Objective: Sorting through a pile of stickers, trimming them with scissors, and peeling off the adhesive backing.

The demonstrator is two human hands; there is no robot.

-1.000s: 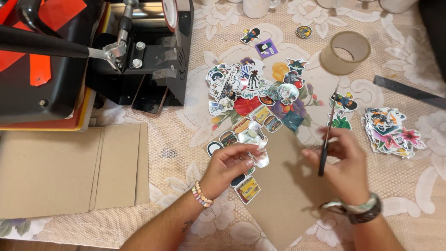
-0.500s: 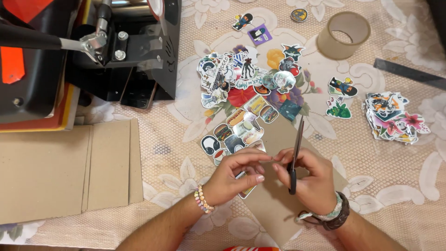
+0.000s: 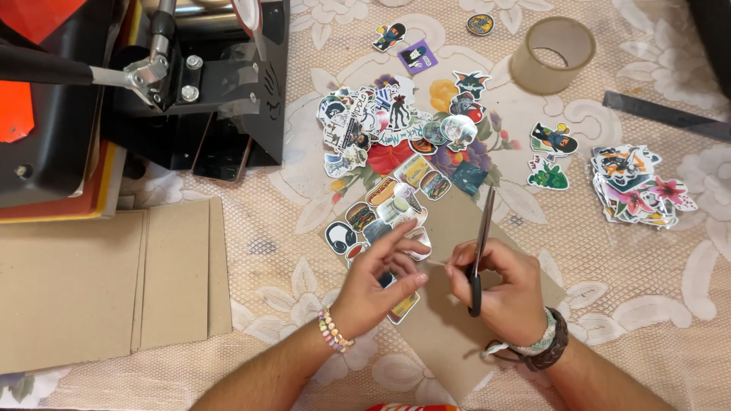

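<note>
Bright, even overhead light; soft short shadows under both hands; sharp focus, slight glare on glossy stickers (image 3: pixel 396 137).

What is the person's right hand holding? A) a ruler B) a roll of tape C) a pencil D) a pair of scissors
D: the right hand grips a pair of scissors with black handles, blades pointing away over the brown cardboard, while the roll of tape sits untouched at the far side of the table.
</note>
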